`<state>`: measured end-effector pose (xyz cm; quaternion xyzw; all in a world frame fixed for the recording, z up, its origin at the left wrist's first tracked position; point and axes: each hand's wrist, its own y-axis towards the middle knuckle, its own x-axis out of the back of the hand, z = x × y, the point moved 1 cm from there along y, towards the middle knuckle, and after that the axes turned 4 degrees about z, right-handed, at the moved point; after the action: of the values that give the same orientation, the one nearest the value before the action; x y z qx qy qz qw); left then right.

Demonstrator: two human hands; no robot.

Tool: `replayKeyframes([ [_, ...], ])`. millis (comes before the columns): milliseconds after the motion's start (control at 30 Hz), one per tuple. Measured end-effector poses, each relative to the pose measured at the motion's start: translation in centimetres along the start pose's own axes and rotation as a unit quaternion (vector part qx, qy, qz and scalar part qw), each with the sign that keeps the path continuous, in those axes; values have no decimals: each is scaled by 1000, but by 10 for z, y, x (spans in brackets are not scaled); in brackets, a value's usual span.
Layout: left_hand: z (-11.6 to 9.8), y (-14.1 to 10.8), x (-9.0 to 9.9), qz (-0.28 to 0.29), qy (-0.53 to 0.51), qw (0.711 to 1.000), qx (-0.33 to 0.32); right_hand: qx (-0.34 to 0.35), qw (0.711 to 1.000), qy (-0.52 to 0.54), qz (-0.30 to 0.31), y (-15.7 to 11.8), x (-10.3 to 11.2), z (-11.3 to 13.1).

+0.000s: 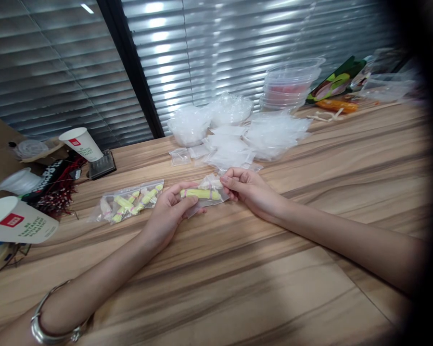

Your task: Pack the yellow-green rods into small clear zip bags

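Between my two hands is a small clear plastic bag (222, 194) with a yellow bundle (204, 194) inside, tied with pink bands. My left hand (175, 204) grips the bag's left end, thumb on top. At its right end, my right hand (247, 190) pinches the bag between thumb and fingers. To the left of my left hand lie several filled bags (130, 202) holding yellow and whitish bundles. Just beyond my hands is a loose pile of flat clear bags (229, 149).
Behind the pile stand clear plastic bowls (189, 127) and stacked lidded tubs (288, 86). An orange object (337, 105) lies at the back right. On the left are two paper cups (82, 144) (21, 221), a dark box (101, 166) and a white spool (19, 181).
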<state>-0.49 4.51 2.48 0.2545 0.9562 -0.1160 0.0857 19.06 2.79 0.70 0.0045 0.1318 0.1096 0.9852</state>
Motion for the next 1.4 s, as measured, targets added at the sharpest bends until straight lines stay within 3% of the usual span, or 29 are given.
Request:
replayKeyframes([
  [200, 0, 0, 0, -5, 6, 1000, 5, 11, 1000, -15, 21, 0, 0, -3],
  [333, 0, 1, -1, -3, 15, 1000, 5, 52, 992, -114, -6, -1, -1, -2],
  [600, -2, 1, -1, 4, -26, 999, -17, 203, 925, -310, -85, -6, -3, 5],
  [700, -2, 1, -1, 5, -23, 1000, -17, 178, 936, -295, -70, -5, -1, 3],
  [933, 5, 1, 3, 11, 57, 998, -17, 95, 985, -139, -34, 1, 4, -3],
  [1167, 6, 2, 4, 6, 97, 995, -20, 64, 992, -94, -60, 0, 3, -3],
  [1400, 6, 3, 5, 32, 54, 998, -11, 57, 986, -157, -24, 0, 3, -2],
])
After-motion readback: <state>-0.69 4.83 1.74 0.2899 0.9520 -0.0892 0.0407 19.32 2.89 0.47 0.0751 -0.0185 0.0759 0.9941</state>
